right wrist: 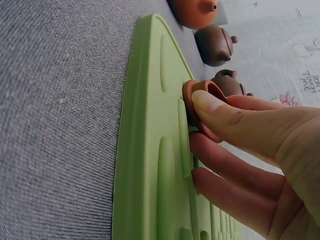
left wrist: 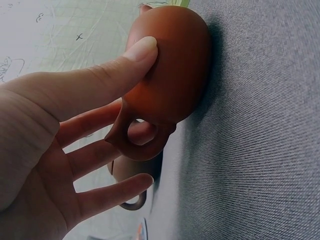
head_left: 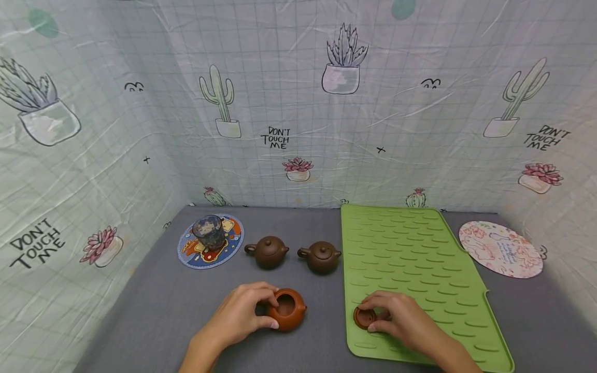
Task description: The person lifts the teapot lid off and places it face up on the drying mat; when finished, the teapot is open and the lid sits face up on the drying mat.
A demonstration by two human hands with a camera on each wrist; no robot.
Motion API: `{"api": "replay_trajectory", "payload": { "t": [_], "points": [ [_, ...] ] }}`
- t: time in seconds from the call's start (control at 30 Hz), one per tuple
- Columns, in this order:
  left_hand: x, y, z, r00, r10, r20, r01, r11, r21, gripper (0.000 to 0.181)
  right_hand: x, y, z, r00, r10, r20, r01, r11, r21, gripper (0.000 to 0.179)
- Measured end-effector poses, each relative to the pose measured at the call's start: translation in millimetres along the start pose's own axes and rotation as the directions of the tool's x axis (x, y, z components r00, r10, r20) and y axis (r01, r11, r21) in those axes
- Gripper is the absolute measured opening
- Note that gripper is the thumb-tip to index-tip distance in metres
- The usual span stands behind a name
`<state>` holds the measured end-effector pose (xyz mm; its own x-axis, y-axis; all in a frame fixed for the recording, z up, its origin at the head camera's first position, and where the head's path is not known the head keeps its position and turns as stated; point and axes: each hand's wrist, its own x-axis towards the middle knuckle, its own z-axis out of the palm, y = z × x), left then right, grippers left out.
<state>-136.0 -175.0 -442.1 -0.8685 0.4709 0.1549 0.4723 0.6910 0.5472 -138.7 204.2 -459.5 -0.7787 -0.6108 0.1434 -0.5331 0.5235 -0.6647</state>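
My left hand (head_left: 247, 310) grips an orange-brown clay teapot (head_left: 295, 322) that has no lid on, its round mouth facing up. In the left wrist view the thumb presses the side of the teapot (left wrist: 175, 65), with the handle below it near the other fingers. My right hand (head_left: 396, 317) pinches a small teapot lid (head_left: 365, 318) between thumb and fingers, at the near left corner of the green ridged mat (head_left: 396, 248). The right wrist view shows the lid (right wrist: 189, 100) turned underside up, touching or just over the mat.
Two dark brown lidded teapots, one on the left (head_left: 268, 253) and one on the right (head_left: 322, 257), stand beyond my hands. A glass (head_left: 210, 231) sits on a round blue patterned coaster (head_left: 190, 255) at back left. A pink floral oval mat (head_left: 501, 248) lies at right.
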Motion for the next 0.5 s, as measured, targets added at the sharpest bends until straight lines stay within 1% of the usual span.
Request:
{"api": "replay_trajectory", "payload": {
  "t": [0.13, 0.3, 0.37, 0.5],
  "points": [
    [-0.4, 0.0, 0.0, 1.000, 0.002, -0.003, -0.002, 1.000, -0.001, 0.027, 0.9, 0.0, -0.1, 1.000, 0.023, 0.007, -0.024, 1.000, 0.011, 0.032],
    [-1.0, 0.1, 0.0, 1.000, 0.001, -0.002, -0.001, 1.000, 0.000, 0.027, 1.1, -0.9, 0.0, 0.999, 0.029, 0.023, -0.030, 0.999, 0.023, 0.032],
    [-0.9, 0.3, -0.6, 1.000, -0.003, 0.006, 0.003, 1.000, 0.001, 0.027, 1.4, -1.8, -0.6, 0.999, 0.031, 0.028, -0.031, 0.999, 0.013, 0.032],
    [0.8, 1.1, -2.4, 1.000, -0.009, 0.026, 0.008, 1.000, 0.024, 0.027, 3.5, -3.2, -4.1, 0.996, 0.072, 0.047, -0.072, 0.997, -0.001, 0.033]
  ]
}}
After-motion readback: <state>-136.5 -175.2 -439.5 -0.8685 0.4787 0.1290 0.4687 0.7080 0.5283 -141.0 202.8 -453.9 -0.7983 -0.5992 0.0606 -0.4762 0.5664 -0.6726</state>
